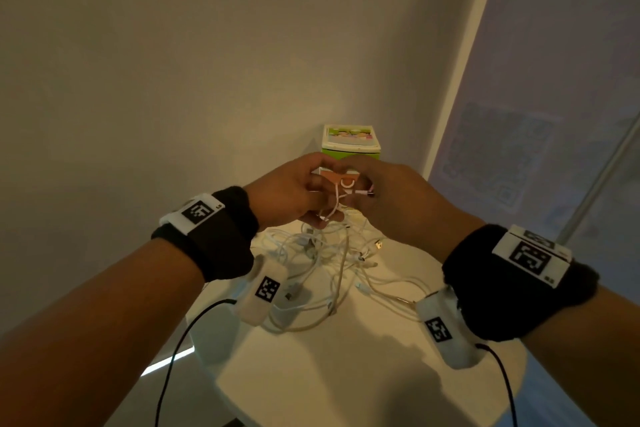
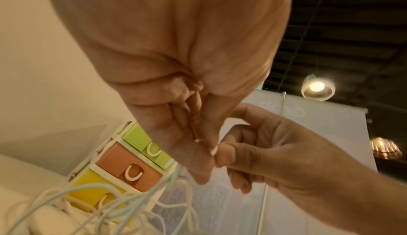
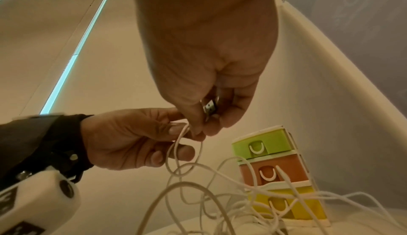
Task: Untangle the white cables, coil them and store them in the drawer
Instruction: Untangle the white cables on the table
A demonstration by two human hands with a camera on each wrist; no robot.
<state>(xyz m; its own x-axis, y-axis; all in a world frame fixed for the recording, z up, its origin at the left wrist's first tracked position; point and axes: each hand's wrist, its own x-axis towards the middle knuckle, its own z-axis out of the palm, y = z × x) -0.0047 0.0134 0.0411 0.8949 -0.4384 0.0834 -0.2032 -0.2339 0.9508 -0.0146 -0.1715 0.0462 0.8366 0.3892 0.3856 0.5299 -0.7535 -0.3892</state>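
White cables [image 1: 322,274], thin, round, smooth-jacketed, lie in a loose tangled heap mid-tabletop, several strands lifted up into the hands. Table [image 1: 311,385] is glossy white, rounded near edge. Both wrists wear black fabric bands with white plastic blocks printed with black square code markers; tiny lettering beside the codes unreadable. Left hand [image 1: 294,194], fingers curled, pinches a white strand whose small loop hangs just under its fingertips. Right hand [image 1: 384,198], fingers curled, pinches the same strand and grips a metal USB plug [image 3: 210,107], square and shiny, in the palm. Hands touch at the fingertips, raised above the heap. At the tabletop's far edge, against the wall, stands a small plastic drawer unit [image 3: 277,172]: green, orange, yellow drawers, all closed, white U-shaped handles, cartoon sticker on top, text illegible.
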